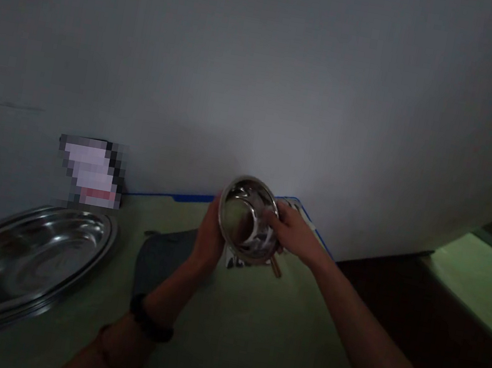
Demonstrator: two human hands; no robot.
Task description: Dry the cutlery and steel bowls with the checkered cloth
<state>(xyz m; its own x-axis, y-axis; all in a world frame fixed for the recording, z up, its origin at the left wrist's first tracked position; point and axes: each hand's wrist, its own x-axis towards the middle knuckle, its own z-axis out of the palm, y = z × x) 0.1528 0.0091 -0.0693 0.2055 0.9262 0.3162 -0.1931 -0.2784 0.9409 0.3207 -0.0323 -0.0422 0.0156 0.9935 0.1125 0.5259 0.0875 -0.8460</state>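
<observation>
A small shiny steel bowl is held up above the table, tilted so its inside faces me. My left hand grips its left rim, with a dark band on that wrist. My right hand reaches into the bowl from the right, fingers pressed against its inner wall, perhaps on a cloth or scrubber that I cannot make out. Beneath the bowl, some printed paper and a brownish stick-like piece show on the table.
A large compartmented steel tray lies at the left on the pale green table. A dark grey cloth or mat lies under my left forearm. A white wall stands close behind. Another green surface sits at the right beyond a dark gap.
</observation>
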